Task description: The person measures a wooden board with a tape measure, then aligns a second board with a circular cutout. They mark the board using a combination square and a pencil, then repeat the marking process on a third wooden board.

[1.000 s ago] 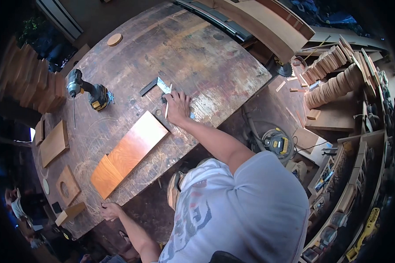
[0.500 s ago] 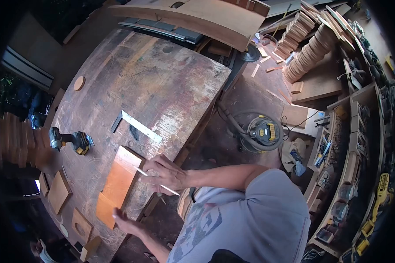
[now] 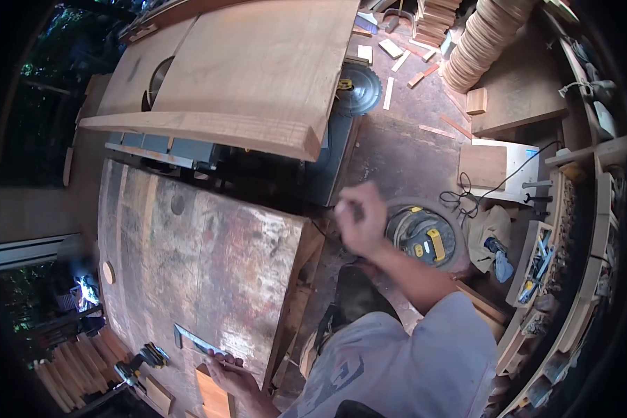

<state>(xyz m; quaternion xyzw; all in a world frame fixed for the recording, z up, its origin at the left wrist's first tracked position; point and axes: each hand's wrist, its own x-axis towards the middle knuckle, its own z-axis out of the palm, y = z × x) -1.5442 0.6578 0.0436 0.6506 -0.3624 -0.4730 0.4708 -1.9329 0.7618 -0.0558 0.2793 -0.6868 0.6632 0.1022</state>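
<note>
Right hand: the right hand [image 3: 361, 219] is raised off the bench, over the floor beside the round yellow-and-black shop vacuum [image 3: 425, 240]; it is blurred, fingers curled inward in a loose fist. Whether they enclose anything cannot be told.
Left hand: the left hand [image 3: 231, 375] lies on the worn, paint-stained wooden workbench [image 3: 209, 258] near its front edge, fingers spread fairly wide and flat.
Contact: its fingertips [image 3: 219, 356] touch the steel try square [image 3: 196, 341]; the palm rests at the upper end of the orange-brown rectangular wooden board [image 3: 214, 398].
Board: flat on the bench, partly covered by the hand.
Nearby: a yellow-and-black cordless drill [image 3: 141, 364] lies just left of the square.
Beyond: a large pale timber slab [image 3: 244, 76] sits above the bench's far end.
</note>
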